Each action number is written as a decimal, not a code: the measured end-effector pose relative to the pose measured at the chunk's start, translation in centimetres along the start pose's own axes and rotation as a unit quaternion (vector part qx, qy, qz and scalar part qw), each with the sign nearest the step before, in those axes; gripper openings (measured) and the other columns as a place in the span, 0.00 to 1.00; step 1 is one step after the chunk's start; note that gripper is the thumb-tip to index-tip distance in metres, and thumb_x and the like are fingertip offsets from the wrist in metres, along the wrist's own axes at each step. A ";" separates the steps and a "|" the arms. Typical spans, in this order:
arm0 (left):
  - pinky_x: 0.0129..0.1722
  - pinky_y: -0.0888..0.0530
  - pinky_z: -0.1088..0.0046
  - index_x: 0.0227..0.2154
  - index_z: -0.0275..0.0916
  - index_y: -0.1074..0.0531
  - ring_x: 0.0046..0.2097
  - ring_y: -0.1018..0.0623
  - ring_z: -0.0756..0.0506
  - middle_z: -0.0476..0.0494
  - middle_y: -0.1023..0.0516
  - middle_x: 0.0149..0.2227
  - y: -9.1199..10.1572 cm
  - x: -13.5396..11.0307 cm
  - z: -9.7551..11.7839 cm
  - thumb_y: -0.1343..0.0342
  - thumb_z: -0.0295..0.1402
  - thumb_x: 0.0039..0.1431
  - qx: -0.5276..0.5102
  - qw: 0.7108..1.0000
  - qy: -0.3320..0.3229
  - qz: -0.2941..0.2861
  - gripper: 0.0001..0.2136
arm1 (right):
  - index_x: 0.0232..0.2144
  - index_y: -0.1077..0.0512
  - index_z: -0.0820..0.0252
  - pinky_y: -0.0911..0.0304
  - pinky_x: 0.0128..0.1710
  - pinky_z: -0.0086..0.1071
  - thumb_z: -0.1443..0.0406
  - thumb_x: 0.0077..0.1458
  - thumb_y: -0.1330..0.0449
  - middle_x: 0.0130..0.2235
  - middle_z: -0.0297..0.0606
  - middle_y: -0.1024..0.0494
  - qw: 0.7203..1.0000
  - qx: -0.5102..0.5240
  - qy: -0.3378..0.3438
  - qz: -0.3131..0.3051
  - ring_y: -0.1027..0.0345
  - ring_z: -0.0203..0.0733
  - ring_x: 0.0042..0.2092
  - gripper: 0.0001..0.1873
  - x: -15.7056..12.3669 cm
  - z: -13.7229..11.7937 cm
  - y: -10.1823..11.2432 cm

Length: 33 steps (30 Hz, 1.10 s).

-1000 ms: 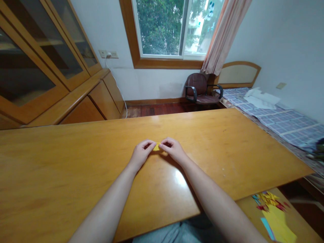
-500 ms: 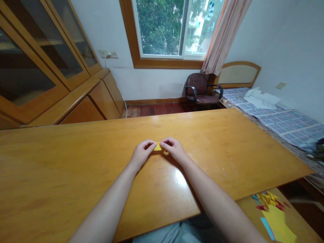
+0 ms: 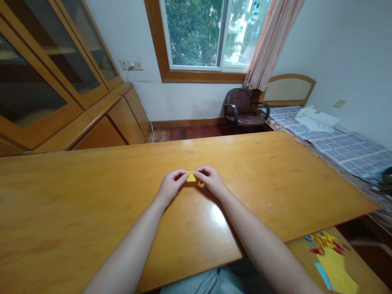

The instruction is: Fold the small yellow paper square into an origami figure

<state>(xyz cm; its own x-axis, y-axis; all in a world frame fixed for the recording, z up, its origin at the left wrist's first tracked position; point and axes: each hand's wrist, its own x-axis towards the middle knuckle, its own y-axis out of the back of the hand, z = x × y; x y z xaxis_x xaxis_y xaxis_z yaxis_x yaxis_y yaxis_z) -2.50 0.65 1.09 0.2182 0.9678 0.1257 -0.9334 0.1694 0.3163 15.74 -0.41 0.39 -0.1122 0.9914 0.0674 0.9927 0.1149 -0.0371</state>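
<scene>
A small piece of yellow paper (image 3: 191, 177) is stretched between my two hands, just above the wooden table (image 3: 101, 196). My left hand (image 3: 174, 183) pinches its left end between thumb and forefinger. On the other side, my right hand (image 3: 210, 179) pinches the right end in the same way. Along the top of the paper runs an edge that looks folded. The fingers cover both ends, so its full shape is hidden.
At lower right, a lower surface (image 3: 297, 249) holds yellow paper sheets (image 3: 335, 269), a light-blue strip (image 3: 324, 275) and a pile of small folded papers (image 3: 326, 241). A chair (image 3: 241, 106) stands beyond the table, a bed (image 3: 346, 143) to the right, a cabinet (image 3: 101, 118) to the left.
Almost nothing differs. The hands keep their pinch, and the yellow paper has shifted or tilted very slightly between them.
</scene>
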 end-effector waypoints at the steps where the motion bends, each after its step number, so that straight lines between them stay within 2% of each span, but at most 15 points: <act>1: 0.41 0.30 0.72 0.30 0.37 0.23 0.38 0.24 0.45 0.46 0.21 0.33 0.0 0.0 0.0 0.43 0.43 0.55 0.001 1.000 -0.001 0.001 0.13 | 0.29 0.26 0.61 0.40 0.29 0.28 0.55 0.49 0.36 0.25 0.33 0.26 1.000 -0.001 -0.001 0.001 0.35 0.34 0.27 0.14 0.0 0.0 0.0; 6: 0.41 0.29 0.72 0.31 0.37 0.23 0.37 0.24 0.45 0.46 0.20 0.33 -0.1 0.0 -0.3 0.42 0.43 0.54 -0.005 1.000 -0.002 0.003 0.13 | 0.28 0.27 0.62 0.40 0.28 0.28 0.54 0.48 0.36 0.25 0.33 0.27 1.000 0.004 -0.011 0.008 0.36 0.34 0.26 0.15 0.0 -0.3 0.0; 11: 0.40 0.28 0.72 0.33 0.37 0.23 0.37 0.23 0.45 0.45 0.20 0.34 -0.2 0.0 -0.4 0.40 0.43 0.52 -0.015 0.999 0.009 -0.036 0.13 | 0.27 0.27 0.62 0.41 0.28 0.28 0.54 0.48 0.36 0.24 0.32 0.28 1.000 0.014 -0.018 0.017 0.37 0.33 0.26 0.15 0.1 -0.5 0.0; 16: 0.41 0.29 0.71 0.31 0.37 0.22 0.37 0.22 0.44 0.44 0.19 0.33 -0.1 0.0 -0.4 0.41 0.43 0.54 -0.006 0.998 0.017 -0.059 0.13 | 0.28 0.27 0.62 0.41 0.29 0.27 0.55 0.48 0.36 0.25 0.32 0.27 0.999 0.016 -0.015 0.024 0.36 0.33 0.27 0.14 0.1 -0.4 0.1; 33: 0.38 0.28 0.71 0.29 0.36 0.22 0.34 0.23 0.45 0.43 0.19 0.30 0.2 0.0 -0.2 0.42 0.43 0.54 -0.033 0.998 0.030 -0.037 0.13 | 0.27 0.26 0.61 0.41 0.29 0.27 0.56 0.48 0.36 0.25 0.32 0.27 0.999 0.024 -0.016 0.032 0.36 0.34 0.27 0.14 0.1 -0.3 0.1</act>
<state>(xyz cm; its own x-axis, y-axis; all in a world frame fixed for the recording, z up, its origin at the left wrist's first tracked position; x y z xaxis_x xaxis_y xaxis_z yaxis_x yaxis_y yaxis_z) -2.73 0.76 0.93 0.2714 0.9613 0.0478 -0.9325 0.2503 0.2605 15.88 -0.36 0.71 -0.0502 0.9982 0.0319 0.9946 0.0529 -0.0889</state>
